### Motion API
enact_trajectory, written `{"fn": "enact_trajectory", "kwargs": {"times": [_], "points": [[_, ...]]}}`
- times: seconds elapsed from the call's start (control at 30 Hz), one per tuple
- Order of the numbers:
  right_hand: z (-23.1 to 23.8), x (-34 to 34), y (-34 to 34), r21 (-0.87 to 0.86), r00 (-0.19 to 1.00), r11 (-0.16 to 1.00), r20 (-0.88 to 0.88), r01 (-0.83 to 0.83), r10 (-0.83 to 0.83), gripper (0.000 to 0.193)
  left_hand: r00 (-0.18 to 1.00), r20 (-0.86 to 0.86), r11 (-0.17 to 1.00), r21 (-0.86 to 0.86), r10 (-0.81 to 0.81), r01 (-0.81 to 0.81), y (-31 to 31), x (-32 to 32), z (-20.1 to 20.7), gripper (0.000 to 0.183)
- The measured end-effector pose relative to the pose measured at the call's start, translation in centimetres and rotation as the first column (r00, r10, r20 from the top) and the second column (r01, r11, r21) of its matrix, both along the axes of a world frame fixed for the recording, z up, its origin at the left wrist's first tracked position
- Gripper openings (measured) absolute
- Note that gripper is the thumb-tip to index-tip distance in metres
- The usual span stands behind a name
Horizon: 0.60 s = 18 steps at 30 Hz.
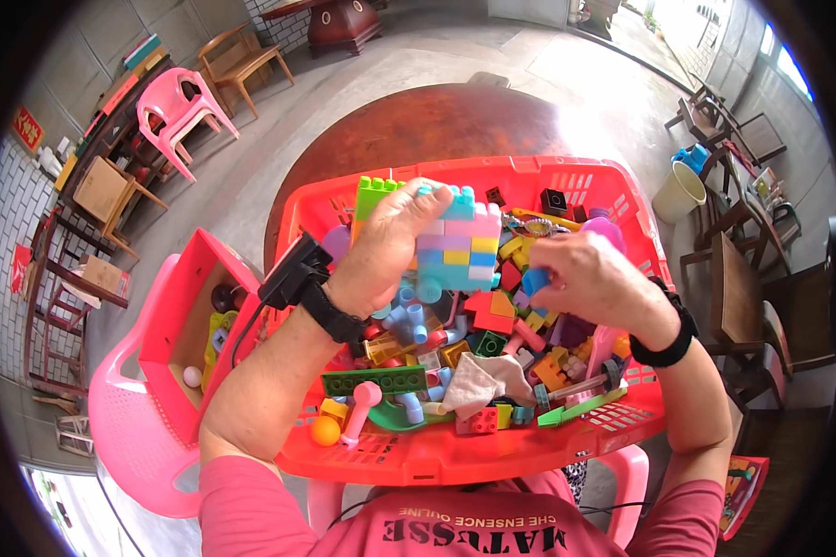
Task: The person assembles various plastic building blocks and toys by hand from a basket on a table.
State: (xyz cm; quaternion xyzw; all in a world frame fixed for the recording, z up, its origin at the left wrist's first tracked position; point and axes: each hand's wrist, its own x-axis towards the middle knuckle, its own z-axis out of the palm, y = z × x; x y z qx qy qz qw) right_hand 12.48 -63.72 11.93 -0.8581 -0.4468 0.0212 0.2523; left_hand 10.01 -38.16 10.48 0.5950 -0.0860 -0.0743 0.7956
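Observation:
My left hand (381, 239) is closed on a block-built wall (457, 245) of toy bricks in light blue, pink, lilac, yellow and white, raised over the red plastic basket (427, 470). Lime green bricks (375, 188) show behind that hand; whether they belong to the same build I cannot tell. A small blue brick (535, 281) is pinched in the fingers of my right hand (590, 266), just right of the wall and apart from it. Beneath both hands lie loose bricks, light blue pipe pieces (414, 320) and a white cloth (488, 382).
The basket rests partly on a round brown table (418, 125). At my left, a red box (172, 334) of toys stands on a pink plastic chair (125, 418). An orange ball (325, 431) lies in the basket's near left corner. Wooden chairs (741, 292) line the right side.

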Motion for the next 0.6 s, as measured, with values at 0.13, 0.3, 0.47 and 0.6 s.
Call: {"fn": "enact_trajectory", "kwargs": {"times": [0.13, 0.3, 0.47, 0.6], "points": [[1.0, 0.6, -0.3, -0.158, 0.994, 0.982, -0.002, 0.107, -0.109, 0.023, 0.986, 0.045, 0.940, 0.311, -0.162, 0.140, -0.6, -0.3, -0.5, 0.037], [0.4, 0.1, 0.4, -0.096, 0.961, 0.993, -0.273, -0.068, 0.040, 0.023, 0.957, 0.090, 0.799, 0.575, -0.275, 0.175, -1.8, -1.4, -1.0, 0.042], [0.8, -0.3, 0.8, 0.022, 0.955, 1.000, -0.295, -0.010, 0.016, 0.025, 0.963, 0.104, 0.803, 0.578, -0.248, 0.144, -1.9, -1.6, -1.0, 0.042], [1.7, -0.1, 1.1, 0.074, 0.910, 0.990, -0.407, 0.122, -0.082, 0.024, 0.985, 0.107, 0.899, 0.432, -0.133, 0.075, -1.9, -1.1, -1.0, 0.048]]}}
